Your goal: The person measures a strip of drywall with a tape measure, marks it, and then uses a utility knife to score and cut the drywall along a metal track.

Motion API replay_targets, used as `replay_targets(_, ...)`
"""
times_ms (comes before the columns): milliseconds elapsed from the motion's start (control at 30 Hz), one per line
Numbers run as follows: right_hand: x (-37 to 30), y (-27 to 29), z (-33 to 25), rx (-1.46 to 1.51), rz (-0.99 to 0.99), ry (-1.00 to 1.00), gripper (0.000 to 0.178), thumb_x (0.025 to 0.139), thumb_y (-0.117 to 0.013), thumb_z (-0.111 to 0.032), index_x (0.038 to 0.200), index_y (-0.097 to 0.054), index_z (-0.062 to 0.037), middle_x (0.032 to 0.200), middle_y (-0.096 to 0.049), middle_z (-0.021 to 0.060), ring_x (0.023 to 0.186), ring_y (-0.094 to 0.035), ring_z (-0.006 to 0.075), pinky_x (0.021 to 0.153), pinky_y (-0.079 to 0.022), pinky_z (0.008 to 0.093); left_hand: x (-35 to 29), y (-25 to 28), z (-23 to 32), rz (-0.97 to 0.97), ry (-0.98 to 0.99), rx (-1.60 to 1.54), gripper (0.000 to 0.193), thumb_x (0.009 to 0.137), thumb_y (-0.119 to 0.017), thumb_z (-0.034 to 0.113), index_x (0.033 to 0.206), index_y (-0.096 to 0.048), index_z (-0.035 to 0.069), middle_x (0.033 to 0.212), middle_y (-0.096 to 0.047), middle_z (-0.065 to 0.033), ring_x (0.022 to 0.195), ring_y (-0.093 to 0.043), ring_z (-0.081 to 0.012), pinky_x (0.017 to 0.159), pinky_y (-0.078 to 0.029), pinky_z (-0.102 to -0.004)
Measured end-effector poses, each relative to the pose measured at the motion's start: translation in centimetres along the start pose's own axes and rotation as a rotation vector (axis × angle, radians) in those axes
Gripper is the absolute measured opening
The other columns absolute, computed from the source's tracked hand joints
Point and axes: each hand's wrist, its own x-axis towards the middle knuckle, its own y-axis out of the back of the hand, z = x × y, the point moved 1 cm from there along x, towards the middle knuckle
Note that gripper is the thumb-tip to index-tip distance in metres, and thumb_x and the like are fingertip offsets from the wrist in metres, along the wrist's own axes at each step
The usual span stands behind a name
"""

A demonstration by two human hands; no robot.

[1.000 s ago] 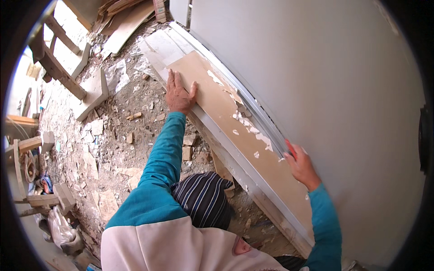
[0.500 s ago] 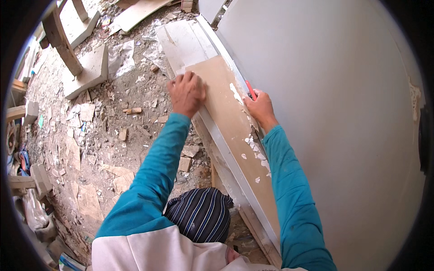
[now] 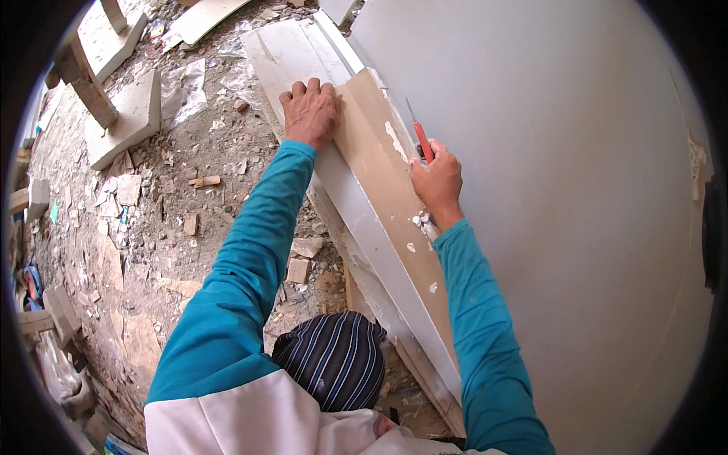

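1. Both hands are placed in the upper middle of the frame, apart from each other. The left hand point(image 3: 312, 112) is rested at the left edge of a brown strip point(image 3: 394, 197), its fingers bent and close together; whether anything is pinched beneath them cannot be told.
2. By the right hand point(image 3: 440, 180), a red knife point(image 3: 423, 142) is held, the fingers closed round its handle. Its thin blade is pointed toward the top of the frame and is seen against a grey panel point(image 3: 576, 189).
3. Between the hands, the strip is laid slantwise, from the upper middle of the frame down to the lower middle. White flakes point(image 3: 422, 220) are gathered at its right edge, just below the right hand.
4. White boards point(image 3: 284, 53) are seen under the strip and along its left side.
5. Most of the right half is filled by the panel.
6. At the left, the floor point(image 3: 152, 227) is strewn with rubble. In the upper left, a pale block point(image 3: 125, 121) is set under a wooden leg point(image 3: 91, 91), with clear plastic point(image 3: 184, 95) beside it.
7. At the lower middle, striped cloth point(image 3: 330, 356) is framed by two blue sleeves point(image 3: 258, 220).
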Motion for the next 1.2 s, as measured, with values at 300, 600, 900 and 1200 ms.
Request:
replay_targets(300, 1.8, 3.9, 3.2, -0.162, 0.109, -0.106, 0.036, 0.085, -0.070, -0.016, 0.121, -0.069, -0.0099, 0.104, -0.076, 0.0177, 0.099, -0.073, 0.0398, 0.088, -0.057, 0.0516, 3.2, -4.0, 4.5, -0.041, -0.196, -0.247, 0.040, 0.103, -0.056, 0.031, 0.136, -0.065, 0.010, 0.133, -0.064, -0.0135, 0.116, -0.058, -0.0401, 0.103, -0.047, -0.0458)
replay_targets(600, 0.7, 3.1, 3.5, -0.321, 0.023, -0.022, 0.037, 0.087, -0.065, -0.010, 0.124, -0.066, -0.0104, 0.107, -0.074, 0.0163, 0.104, -0.071, 0.0381, 0.091, -0.055, 0.0519, 3.0, -4.6, 5.0, -0.246, 0.092, -0.388, 0.044, 0.102, -0.060, 0.035, 0.136, -0.061, 0.007, 0.135, -0.061, -0.0178, 0.126, -0.060, -0.0392, 0.107, -0.050, -0.0476)
replay_targets(900, 2.8, 1.3, -1.4, -0.067, -0.016, 0.213, 0.039, 0.097, -0.065, -0.022, 0.131, -0.059, -0.0035, 0.111, -0.069, 0.0249, 0.108, -0.067, 0.0453, 0.094, -0.054, 0.0540, 3.5, -4.5, 4.6, -0.346, 0.022, -0.386, 0.041, 0.101, -0.062, 0.039, 0.123, -0.067, 0.005, 0.129, -0.064, -0.0197, 0.121, -0.064, -0.0384, 0.104, -0.052, -0.0471)
replay_targets(1200, 9.5, -3.0, -1.3, -0.164, -0.159, 0.168, 0.040, 0.099, -0.062, -0.027, 0.128, -0.059, 0.0009, 0.110, -0.070, 0.0334, 0.106, -0.068, 0.0498, 0.094, -0.054, 0.0547, 3.3, -4.1, 4.8, -0.347, 0.063, -0.415, 0.041, 0.100, -0.065, 0.038, 0.122, -0.069, 0.004, 0.124, -0.067, -0.0205, 0.117, -0.066, -0.0381, 0.101, -0.053, -0.0467)
